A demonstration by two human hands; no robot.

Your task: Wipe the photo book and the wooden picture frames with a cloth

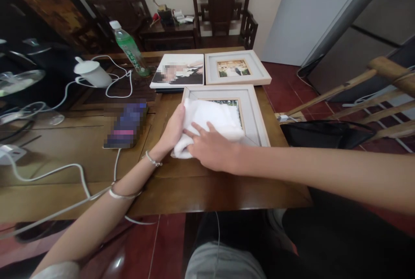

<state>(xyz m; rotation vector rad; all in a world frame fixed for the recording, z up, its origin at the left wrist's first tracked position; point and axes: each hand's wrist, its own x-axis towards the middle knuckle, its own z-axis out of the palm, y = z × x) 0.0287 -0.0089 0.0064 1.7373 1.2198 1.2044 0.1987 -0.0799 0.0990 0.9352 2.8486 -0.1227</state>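
Observation:
A white cloth (210, 121) lies bunched on a pale-framed picture (251, 110) at the near middle of the wooden table (201, 188). My left hand (171, 132) grips the cloth's left edge, thumb on top. My right hand (210, 147) presses on the cloth's near side with its fingers spread flat over it. The cloth covers most of the picture's glass.
Behind lie a second framed picture (236, 68) and an unframed photo (178, 71). A phone (126, 125) with a white cable (65, 173), a green bottle (129, 49) and a white cup (92, 72) sit left. A black bag (324, 134) rests on a wooden chair at right.

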